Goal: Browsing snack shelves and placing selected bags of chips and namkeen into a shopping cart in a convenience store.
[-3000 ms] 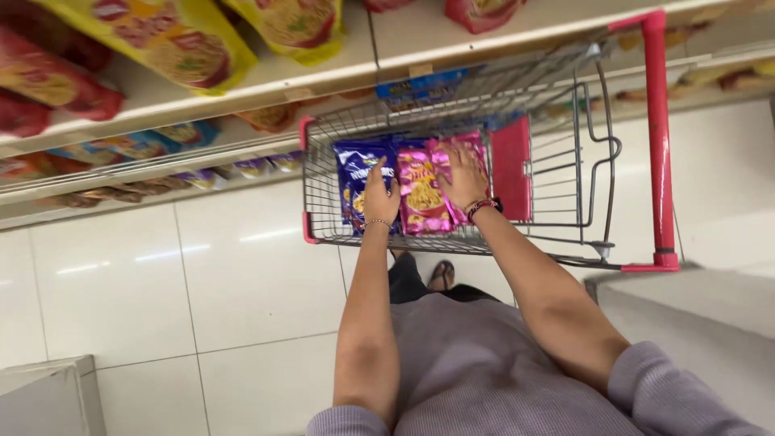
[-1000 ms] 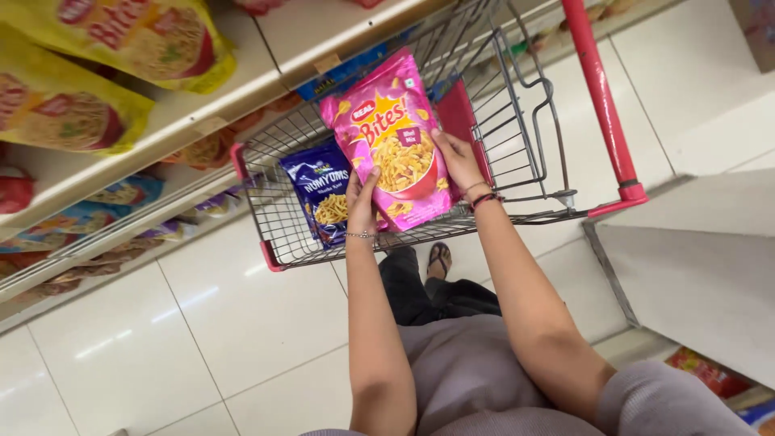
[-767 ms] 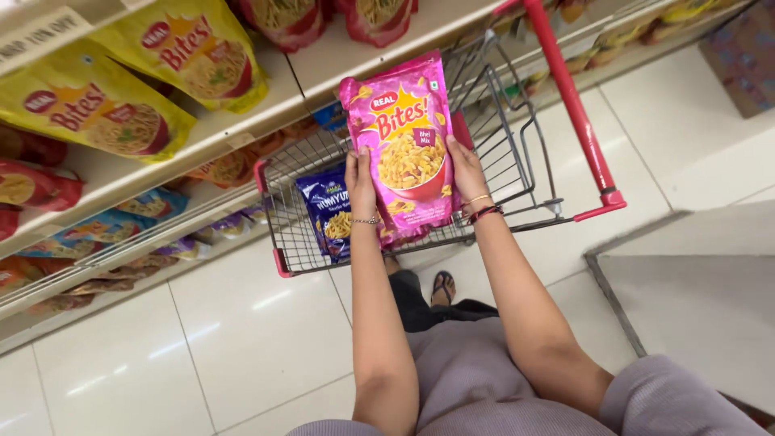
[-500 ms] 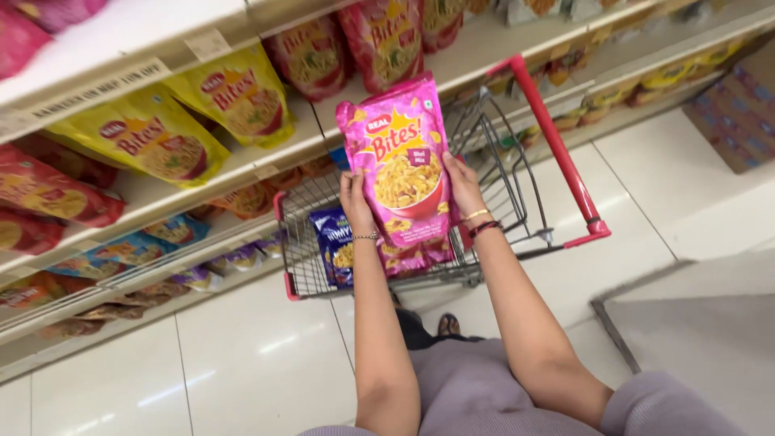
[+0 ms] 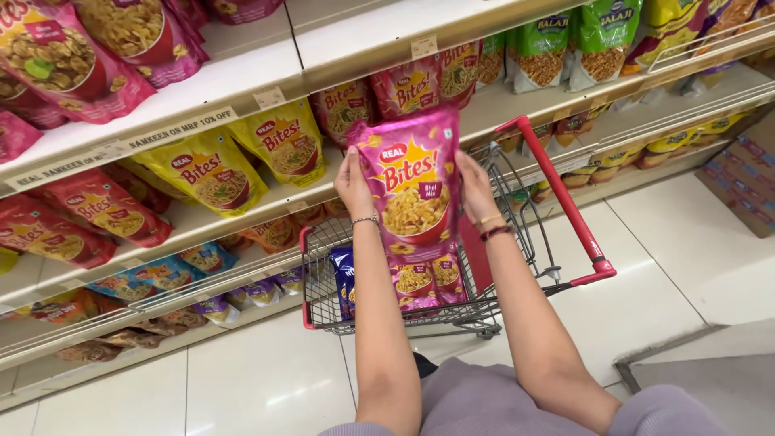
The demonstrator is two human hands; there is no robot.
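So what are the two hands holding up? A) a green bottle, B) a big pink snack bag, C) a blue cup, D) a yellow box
B: the left hand and right hand grip the sides of a big pink snack bag above the red shopping cart.

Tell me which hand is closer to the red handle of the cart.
Right. The right hand grips the pink snack bag on the side facing the red cart handle; the left hand holds the bag's far edge, farther away.
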